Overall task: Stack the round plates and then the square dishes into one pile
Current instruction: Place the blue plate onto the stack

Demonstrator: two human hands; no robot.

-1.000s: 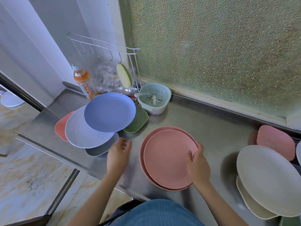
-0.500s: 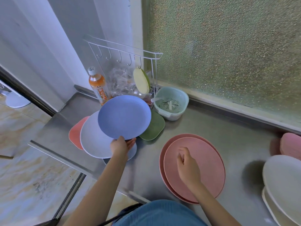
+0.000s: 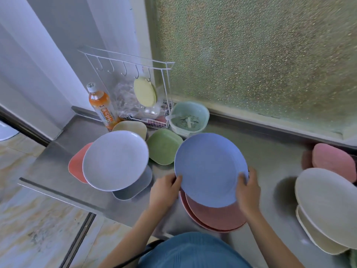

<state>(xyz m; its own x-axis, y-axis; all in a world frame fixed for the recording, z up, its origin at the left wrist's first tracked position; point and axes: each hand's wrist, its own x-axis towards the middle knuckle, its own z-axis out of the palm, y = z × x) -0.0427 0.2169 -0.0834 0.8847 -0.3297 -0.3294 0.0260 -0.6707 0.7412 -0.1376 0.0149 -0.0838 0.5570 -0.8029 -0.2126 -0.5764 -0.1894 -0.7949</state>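
Note:
A blue round plate hangs over the two stacked pink round plates in front of me. My left hand grips its left rim and my right hand grips its right rim. To the left, a pale grey round plate rests on a grey square dish and a red square dish. A green square dish and a beige square dish lie behind. At the right sit a cream round plate, a cream dish beneath it, and a pink square dish.
The steel counter ends at a front edge on the left above a tiled floor. At the back stand an orange drink bottle, a white wire rack with a hanging yellow sponge, and a mint strainer bowl. Frosted glass runs behind.
The blue plate left the left pile and moved right over the pink plates. My right hand rose from the pink plate and took the blue plate's right rim.

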